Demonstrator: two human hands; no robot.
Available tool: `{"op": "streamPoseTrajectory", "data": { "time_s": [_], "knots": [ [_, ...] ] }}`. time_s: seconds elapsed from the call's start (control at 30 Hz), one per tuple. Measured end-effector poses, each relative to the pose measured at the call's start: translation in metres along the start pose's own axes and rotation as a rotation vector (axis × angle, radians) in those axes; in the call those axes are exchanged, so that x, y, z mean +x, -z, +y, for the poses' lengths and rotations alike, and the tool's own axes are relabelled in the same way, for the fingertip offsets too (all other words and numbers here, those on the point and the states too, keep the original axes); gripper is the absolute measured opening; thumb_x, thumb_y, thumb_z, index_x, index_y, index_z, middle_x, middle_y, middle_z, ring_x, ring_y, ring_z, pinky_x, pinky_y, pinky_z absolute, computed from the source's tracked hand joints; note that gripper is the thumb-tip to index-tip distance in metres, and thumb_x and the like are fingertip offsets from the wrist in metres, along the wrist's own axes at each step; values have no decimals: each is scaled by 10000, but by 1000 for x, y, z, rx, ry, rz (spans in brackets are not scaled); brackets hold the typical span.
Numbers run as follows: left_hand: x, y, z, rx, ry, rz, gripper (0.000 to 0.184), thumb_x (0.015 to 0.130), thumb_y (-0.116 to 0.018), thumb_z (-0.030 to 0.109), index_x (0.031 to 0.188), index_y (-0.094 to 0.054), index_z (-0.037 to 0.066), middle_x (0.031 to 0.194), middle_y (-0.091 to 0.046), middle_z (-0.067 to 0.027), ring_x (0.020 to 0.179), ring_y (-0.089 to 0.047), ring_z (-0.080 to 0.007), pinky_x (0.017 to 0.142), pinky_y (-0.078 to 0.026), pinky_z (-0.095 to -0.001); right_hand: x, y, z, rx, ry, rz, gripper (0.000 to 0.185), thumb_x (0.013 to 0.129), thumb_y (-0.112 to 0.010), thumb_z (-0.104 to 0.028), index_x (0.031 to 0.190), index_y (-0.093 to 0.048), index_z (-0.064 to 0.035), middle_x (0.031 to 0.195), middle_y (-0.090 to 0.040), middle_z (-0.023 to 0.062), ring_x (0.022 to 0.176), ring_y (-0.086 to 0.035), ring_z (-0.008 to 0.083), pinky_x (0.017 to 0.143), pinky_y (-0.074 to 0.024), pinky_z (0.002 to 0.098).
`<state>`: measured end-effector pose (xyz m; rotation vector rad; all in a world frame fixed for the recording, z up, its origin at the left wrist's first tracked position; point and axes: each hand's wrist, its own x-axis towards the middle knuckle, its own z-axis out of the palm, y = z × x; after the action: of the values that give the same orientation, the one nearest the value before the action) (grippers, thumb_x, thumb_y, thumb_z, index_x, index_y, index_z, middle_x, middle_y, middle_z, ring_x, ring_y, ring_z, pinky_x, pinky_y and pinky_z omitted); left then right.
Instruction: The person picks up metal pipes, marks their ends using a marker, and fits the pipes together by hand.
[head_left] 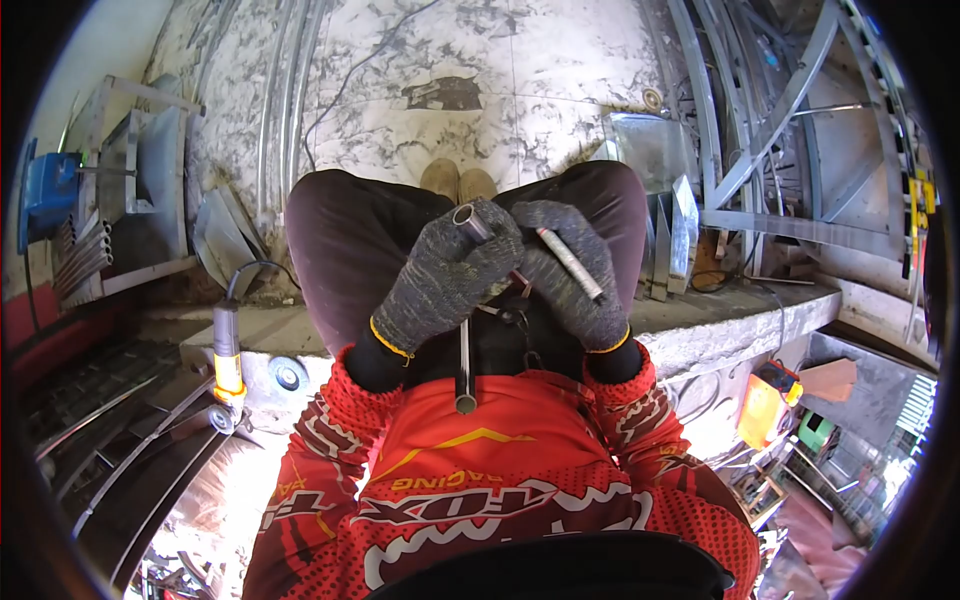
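My left hand (450, 270), in a grey knitted glove, is closed around a metal tube (465, 365). One open tube end points toward my shirt below the fist, and another round tube end (464, 214) shows at the top; the glove hides whether they are one piece. Beside it, my right hand (572, 275), gloved the same way, is curled with a white paint marker (570, 264) lying across its fingers. Both hands nearly touch above my lap. Between them shows a small reddish piece, too hidden to name.
An angle grinder (228, 360) and a round disc (288, 374) lie at my left on the concrete ledge (720, 325). Metal frames (780, 130) and sheet offcuts (684, 230) stand at the right. Long tubes (285, 110) and a cable (345, 95) lie on the floor ahead.
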<state>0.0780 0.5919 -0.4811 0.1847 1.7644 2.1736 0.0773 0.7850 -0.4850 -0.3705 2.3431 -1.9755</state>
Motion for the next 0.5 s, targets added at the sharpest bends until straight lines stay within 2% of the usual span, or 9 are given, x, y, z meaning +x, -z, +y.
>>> {"op": "streamPoseTrajectory", "data": {
  "time_s": [0.07, 0.1, 0.13, 0.17, 0.27, 0.33, 0.4, 0.47, 0.5],
  "knots": [
    [2, -7, 1, 99, 75, 55, 238, 929, -697, 156, 1100, -634, 3, 1005, -689, -104, 883, -658, -166, 811, -538, -314, -3, -4, 2, 9, 6, -132, 467, 800, -763, -75, 1232, -601, -11, 1179, -626, 180, 1060, -636, 317, 918, -514, 371],
    [3, -13, 0, 100, 78, 46, 238, 929, -697, 156, 1100, -634, 3, 1005, -689, -104, 883, -658, -166, 811, -538, -314, 1, -2, 9, -169, 205, -167, 506, 762, -786, -90, 1221, -588, -18, 1156, -617, 174, 1050, -634, 320, 919, -510, 373],
    [4, -20, -2, 292, -83, 61, 239, 909, -695, 111, 1114, -635, 4, 1005, -678, -87, 893, -640, -164, 811, -527, -308, 0, -3, 13, -171, 198, -157, 506, 762, -786, -91, 1221, -588, -18, 1156, -617, 174, 1050, -634, 320, 919, -510, 373],
    [7, -25, 0, 480, -250, 76, 252, 889, -693, 66, 1127, -636, 5, 1005, -666, -71, 903, -623, -161, 811, -517, -303, 0, -4, 16, -144, 149, -132, 472, 765, -773, -78, 1196, -592, -19, 1129, -614, 161, 1031, -634, 312, 911, -511, 371],
    [8, -29, 27, 470, -167, 37, 298, 887, -683, 65, 1169, -621, -8, 1063, -667, -113, 940, -628, -197, 829, -523, -309, -7, -9, 8, 342, -165, 21, 374, 779, -730, -44, 1129, -599, -25, 1023, -618, 107, 956, -633, 258, 867, -515, 356],
    [9, -20, 16, 439, -333, 95, 304, 885, -670, 56, 1178, -617, -5, 1087, -648, -111, 936, -622, -193, 815, -522, -305, 0, 0, 4, -92, 0, 17, 371, 789, -719, -25, 1139, -594, -31, 966, -624, 69, 892, -632, 205, 796, -526, 331],
    [8, -9, 6, 413, -504, 161, 311, 883, -656, 47, 1186, -613, -3, 1111, -629, -108, 931, -616, -190, 801, -521, -302, -1, 1, 11, 208, -139, 85, 358, 795, -731, -34, 1127, -599, -34, 884, -619, 54, 777, -633, 177, 699, -535, 313],
    [1, 0, 2, 201, -261, 252, 351, 859, -610, -1, 1209, -590, 5, 1101, -562, -68, 906, -572, -155, 797, -495, -286, 1, 8, -4, 843, -325, 56, 327, 798, -725, -40, 1102, -605, -20, 815, -608, 67, 651, -612, 165, 615, -527, 299],
    [-2, 3, 1, 102, -168, 277, 400, 840, -575, -34, 1238, -566, 13, 1075, -517, -40, 885, -532, -129, 801, -476, -278, 5, 10, -9, 932, -353, 48, 326, 801, -717, -69, 1102, -606, -5, 763, -605, 77, 579, -585, 157, 573, -511, 291]
  ]
}}
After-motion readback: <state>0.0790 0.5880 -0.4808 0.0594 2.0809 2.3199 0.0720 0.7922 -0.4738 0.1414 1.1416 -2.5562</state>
